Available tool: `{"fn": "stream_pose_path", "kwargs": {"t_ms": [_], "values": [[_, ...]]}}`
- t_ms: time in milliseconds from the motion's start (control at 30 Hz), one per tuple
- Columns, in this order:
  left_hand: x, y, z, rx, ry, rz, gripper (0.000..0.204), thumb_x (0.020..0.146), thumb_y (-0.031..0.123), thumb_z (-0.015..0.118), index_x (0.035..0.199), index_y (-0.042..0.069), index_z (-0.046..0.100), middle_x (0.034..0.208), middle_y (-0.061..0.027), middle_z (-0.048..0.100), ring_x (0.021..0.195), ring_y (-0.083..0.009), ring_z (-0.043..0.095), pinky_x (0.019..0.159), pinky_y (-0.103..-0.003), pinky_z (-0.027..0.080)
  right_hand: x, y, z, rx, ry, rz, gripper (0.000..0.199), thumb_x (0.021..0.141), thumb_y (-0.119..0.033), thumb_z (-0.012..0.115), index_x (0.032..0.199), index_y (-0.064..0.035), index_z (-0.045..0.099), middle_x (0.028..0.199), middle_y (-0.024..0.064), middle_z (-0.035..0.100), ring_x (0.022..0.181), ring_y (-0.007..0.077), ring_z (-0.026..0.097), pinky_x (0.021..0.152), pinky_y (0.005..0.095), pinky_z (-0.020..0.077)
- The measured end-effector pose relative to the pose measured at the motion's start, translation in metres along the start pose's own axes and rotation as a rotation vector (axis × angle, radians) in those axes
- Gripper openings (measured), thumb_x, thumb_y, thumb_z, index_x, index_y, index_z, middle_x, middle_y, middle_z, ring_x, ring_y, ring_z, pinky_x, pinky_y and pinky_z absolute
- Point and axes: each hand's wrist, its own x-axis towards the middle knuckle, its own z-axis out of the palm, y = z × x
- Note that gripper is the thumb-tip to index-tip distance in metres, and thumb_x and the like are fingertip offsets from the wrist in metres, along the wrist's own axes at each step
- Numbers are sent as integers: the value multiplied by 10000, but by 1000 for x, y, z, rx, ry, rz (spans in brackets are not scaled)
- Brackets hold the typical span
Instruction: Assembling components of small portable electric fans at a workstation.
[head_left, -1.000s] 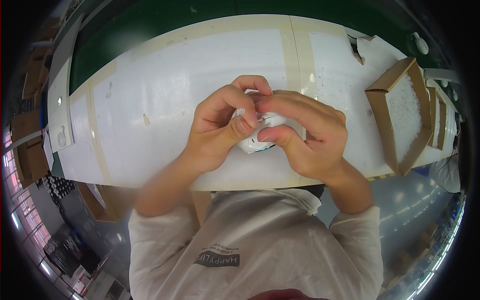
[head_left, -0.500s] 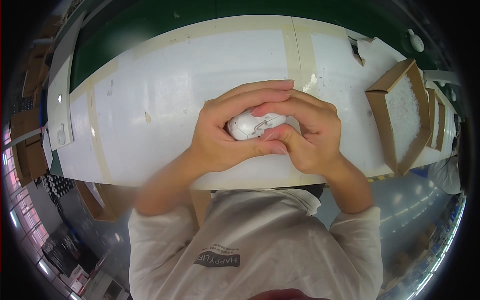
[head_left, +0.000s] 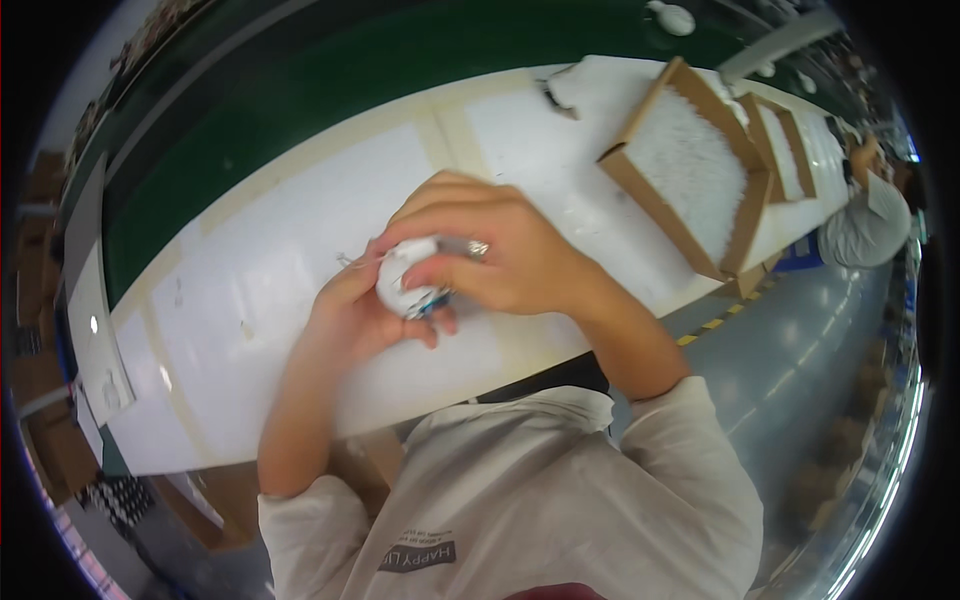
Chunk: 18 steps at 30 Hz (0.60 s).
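Both hands meet over the middle of the white table (head_left: 250,300). The left hand (head_left: 355,310) cups a small white part (head_left: 405,275) from below, fingers curled up around it. The right hand (head_left: 500,255) lies over the part from the 3 o'clock side, its fingers pressed together across the top, thumb against the part's near face; a ring (head_left: 478,247) shows on one finger. A bit of blue shows at the part's lower edge, too small to tell what it is.

At 2 o'clock from the hands, well apart, stands an open cardboard box (head_left: 690,170) with a white filling, and a second box (head_left: 780,150) just behind it. Nothing lies between hands and boxes. A small white scrap (head_left: 565,90) lies at the table's far edge, at 1 o'clock.

The table is white with tan tape strips (head_left: 165,370) across it. Beyond its far edge runs a green band (head_left: 300,110). The near edge curves just below the wrists, against the person's pale shirt (head_left: 520,500). At 3 o'clock a grey floor (head_left: 790,370) with a striped line; another person (head_left: 865,225) sits at the far right. The table's left half is open.
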Motion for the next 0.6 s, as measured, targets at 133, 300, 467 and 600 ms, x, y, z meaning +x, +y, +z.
{"fn": "stream_pose_path", "kwargs": {"t_ms": [133, 300, 467, 600], "values": [[7, -10, -28, 61, -237, 56, 691, 936, 406, 575, 1493, 86, 320, 1349, -173, 487, 1129, -375, 568, 820, -441, 590, -14, -22, -22, -217, 371, -195, 254, 816, -48, 679, 1067, -14, 695, 1017, 108, 706, 916, 241, 642, 837, 335, 497], [2, -17, -15, 126, -29, 308, 707, 961, 438, 525, 1531, 115, 259, 1345, -172, 490, 1167, -366, 536, 840, -435, 587, -79, -15, -133, -785, 460, 650, 234, 838, -128, 708, 1049, -28, 687, 914, 113, 700, 827, 222, 649, 743, 338, 498], [5, -10, 0, -74, 33, 257, 752, 894, 293, 662, 1519, 92, 296, 1334, -150, 513, 1220, -389, 526, 877, -434, 543, -103, 11, -154, -857, 274, 939, 151, 818, -82, 716, 949, -10, 692, 878, 130, 690, 788, 247, 643, 723, 340, 500], [4, -8, 6, -212, 130, 273, 772, 874, 165, 683, 1523, 96, 271, 1389, -153, 465, 1235, -418, 522, 927, -446, 529, -99, 13, -152, -929, 328, 879, 139, 797, -93, 740, 910, -25, 695, 856, 131, 688, 777, 257, 642, 724, 357, 503]]}}
